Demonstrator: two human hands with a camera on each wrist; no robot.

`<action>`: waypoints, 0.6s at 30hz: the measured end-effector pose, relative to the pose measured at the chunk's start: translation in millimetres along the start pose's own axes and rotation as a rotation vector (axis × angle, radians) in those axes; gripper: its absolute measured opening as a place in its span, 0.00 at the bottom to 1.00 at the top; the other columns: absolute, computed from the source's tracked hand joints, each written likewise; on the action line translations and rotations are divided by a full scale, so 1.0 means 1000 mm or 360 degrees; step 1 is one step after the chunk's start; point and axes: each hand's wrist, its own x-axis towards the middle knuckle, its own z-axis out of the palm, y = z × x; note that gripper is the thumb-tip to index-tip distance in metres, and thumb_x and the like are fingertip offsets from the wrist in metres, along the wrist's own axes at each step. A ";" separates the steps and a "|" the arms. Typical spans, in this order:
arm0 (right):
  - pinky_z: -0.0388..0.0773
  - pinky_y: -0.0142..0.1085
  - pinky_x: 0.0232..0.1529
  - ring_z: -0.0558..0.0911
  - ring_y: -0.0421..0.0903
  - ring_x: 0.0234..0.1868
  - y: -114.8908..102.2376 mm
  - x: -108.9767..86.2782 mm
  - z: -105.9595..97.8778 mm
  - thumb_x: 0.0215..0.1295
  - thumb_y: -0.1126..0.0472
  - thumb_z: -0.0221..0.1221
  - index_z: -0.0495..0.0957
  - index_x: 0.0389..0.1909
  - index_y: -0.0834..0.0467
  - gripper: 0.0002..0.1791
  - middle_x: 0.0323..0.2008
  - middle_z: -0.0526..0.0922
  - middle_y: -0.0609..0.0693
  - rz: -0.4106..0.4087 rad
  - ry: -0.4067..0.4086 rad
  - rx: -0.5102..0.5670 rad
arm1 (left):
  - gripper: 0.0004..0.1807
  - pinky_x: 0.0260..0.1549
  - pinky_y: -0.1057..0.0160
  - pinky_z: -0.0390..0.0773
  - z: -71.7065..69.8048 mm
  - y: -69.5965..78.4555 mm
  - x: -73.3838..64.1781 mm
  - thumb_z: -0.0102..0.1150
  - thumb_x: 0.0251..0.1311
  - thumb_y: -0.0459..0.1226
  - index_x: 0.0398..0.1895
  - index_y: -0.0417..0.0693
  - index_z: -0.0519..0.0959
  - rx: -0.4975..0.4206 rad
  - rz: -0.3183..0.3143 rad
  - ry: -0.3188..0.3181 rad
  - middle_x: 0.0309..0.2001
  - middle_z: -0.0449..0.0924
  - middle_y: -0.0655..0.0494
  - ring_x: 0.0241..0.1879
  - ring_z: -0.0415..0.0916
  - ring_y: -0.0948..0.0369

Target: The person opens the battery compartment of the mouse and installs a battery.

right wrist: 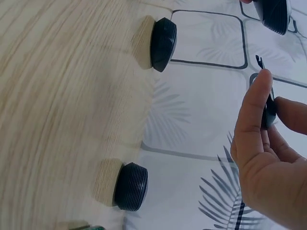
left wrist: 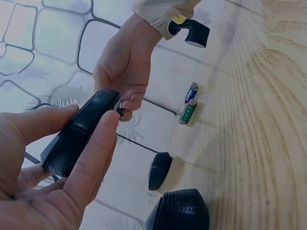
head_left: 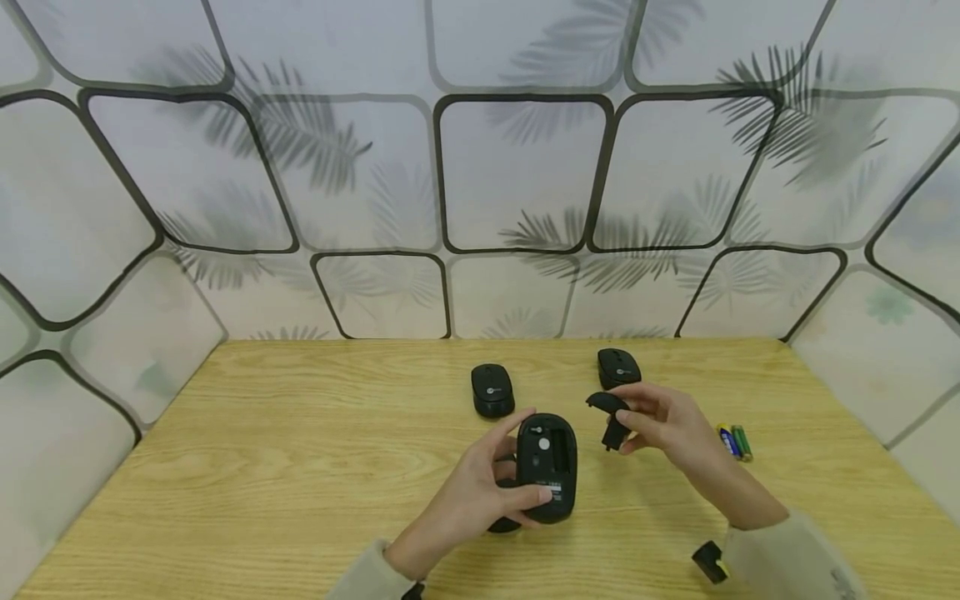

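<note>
My left hand [head_left: 480, 482] grips a black computer mouse [head_left: 543, 467] above the table, thumb across the underside, which faces me. An open battery slot [head_left: 560, 450] shows dark on that underside. To its right, my right hand [head_left: 666, 421] pinches a black battery cover [head_left: 607, 402] between thumb and fingers, apart from the mouse. The cover has a rounded end and a narrow tongue; in the right wrist view the cover [right wrist: 269, 112] appears edge-on. Another black mouse [head_left: 504, 525] lies below my left hand, mostly hidden by it.
Two more black mice stand farther back on the wooden table [head_left: 300, 467], one near the middle [head_left: 492, 390] and one [head_left: 618, 367] beyond my right hand. Two batteries [head_left: 735, 442], one blue and one green, lie right of my right wrist. A patterned cloth wall [head_left: 517, 175] encloses the back and sides.
</note>
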 end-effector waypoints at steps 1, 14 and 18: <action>0.89 0.42 0.34 0.83 0.46 0.30 0.001 0.000 -0.001 0.75 0.72 0.54 0.65 0.64 0.79 0.22 0.42 0.82 0.56 0.0005 -0.0004 -0.0002 | 0.46 0.29 0.52 0.90 0.000 0.000 0.000 0.66 0.56 0.21 0.78 0.53 0.61 0.0002 0.0000 0.0001 0.52 0.76 0.41 0.46 0.83 0.50; 0.89 0.40 0.33 0.82 0.44 0.31 0.015 0.004 -0.012 0.73 0.76 0.53 0.65 0.62 0.82 0.20 0.45 0.82 0.62 0.0028 -0.0041 -0.0096 | 0.47 0.29 0.53 0.90 -0.001 0.001 0.001 0.66 0.56 0.20 0.78 0.52 0.61 0.0010 0.0001 -0.0002 0.51 0.76 0.42 0.46 0.83 0.50; 0.90 0.40 0.33 0.83 0.45 0.30 0.019 0.005 -0.016 0.72 0.77 0.52 0.66 0.61 0.83 0.20 0.49 0.79 0.66 0.0053 -0.0044 -0.0131 | 0.47 0.30 0.53 0.90 -0.001 0.001 0.000 0.65 0.56 0.20 0.79 0.51 0.60 0.0000 0.0007 -0.0006 0.52 0.76 0.41 0.46 0.83 0.51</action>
